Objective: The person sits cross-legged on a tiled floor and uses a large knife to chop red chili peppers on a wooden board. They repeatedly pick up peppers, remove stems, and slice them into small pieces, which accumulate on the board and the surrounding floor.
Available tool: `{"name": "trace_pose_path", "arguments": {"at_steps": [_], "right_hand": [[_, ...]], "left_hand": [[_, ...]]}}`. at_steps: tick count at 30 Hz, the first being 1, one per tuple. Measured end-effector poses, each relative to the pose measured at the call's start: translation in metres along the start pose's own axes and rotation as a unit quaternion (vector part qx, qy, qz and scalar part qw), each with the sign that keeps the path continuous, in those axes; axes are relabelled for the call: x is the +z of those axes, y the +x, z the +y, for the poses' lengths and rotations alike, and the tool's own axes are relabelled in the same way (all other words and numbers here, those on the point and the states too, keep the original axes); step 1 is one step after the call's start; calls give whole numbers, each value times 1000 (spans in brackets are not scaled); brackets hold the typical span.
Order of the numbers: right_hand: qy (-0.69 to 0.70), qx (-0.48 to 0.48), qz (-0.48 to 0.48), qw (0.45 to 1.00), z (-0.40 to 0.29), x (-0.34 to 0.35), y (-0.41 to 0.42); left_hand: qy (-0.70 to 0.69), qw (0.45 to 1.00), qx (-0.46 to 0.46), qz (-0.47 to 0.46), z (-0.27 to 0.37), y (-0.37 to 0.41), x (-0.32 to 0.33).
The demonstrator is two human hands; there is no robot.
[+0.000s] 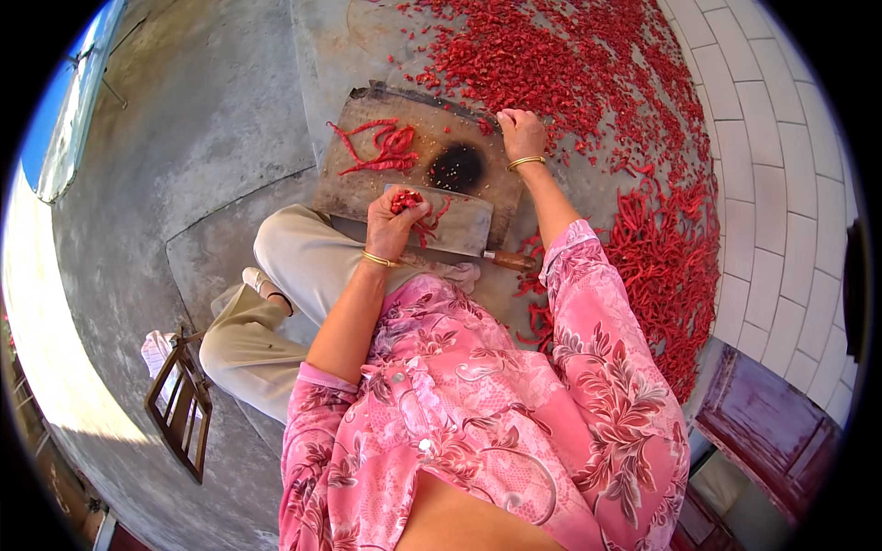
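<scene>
My left hand (390, 226) is closed around a bunch of red chili peppers (406, 200), their cut ends showing at the top and a few tips hanging below. Under it, a cleaver (463, 222) lies flat along the near side of a worn wooden chopping board (413, 110), its wooden handle (511, 260) pointing right past the board. Over the board's right edge, my right hand (524, 136) has its fingers drawn together, with nothing visible in them. Several whole wrinkled red chilies (389, 148) lie at the board's left, beside a round black patch (457, 167) and scattered seeds.
Chopped red chilies (551, 62) cover the concrete floor (227, 103) beyond the board. Whole chilies (661, 262) are heaped at the right, along a tiled wall (765, 172). A small wooden chair (180, 403) with a cloth stands at left, near my bent legs (296, 255).
</scene>
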State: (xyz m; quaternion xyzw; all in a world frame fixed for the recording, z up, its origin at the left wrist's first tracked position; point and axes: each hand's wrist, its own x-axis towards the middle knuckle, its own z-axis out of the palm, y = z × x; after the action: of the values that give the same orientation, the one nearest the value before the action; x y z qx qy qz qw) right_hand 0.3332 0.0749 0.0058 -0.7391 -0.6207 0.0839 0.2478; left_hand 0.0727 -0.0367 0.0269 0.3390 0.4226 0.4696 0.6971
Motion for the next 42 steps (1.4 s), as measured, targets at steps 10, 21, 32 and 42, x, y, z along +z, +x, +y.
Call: {"name": "trace_pose_path", "arguments": {"at_steps": [10, 21, 32, 42], "right_hand": [[318, 98, -201, 921, -58, -7, -67], [476, 106, -293, 822, -106, -32, -121], [516, 170, -288, 789, -108, -28, -129], [315, -11, -120, 942, -123, -18, -147]], "left_hand": [[-48, 997, -52, -4, 12, -3, 1], [-105, 987, -117, -22, 11, -1, -5], [-69, 990, -119, 2, 13, -5, -3], [-87, 992, -87, -3, 1, -4, -5]]}}
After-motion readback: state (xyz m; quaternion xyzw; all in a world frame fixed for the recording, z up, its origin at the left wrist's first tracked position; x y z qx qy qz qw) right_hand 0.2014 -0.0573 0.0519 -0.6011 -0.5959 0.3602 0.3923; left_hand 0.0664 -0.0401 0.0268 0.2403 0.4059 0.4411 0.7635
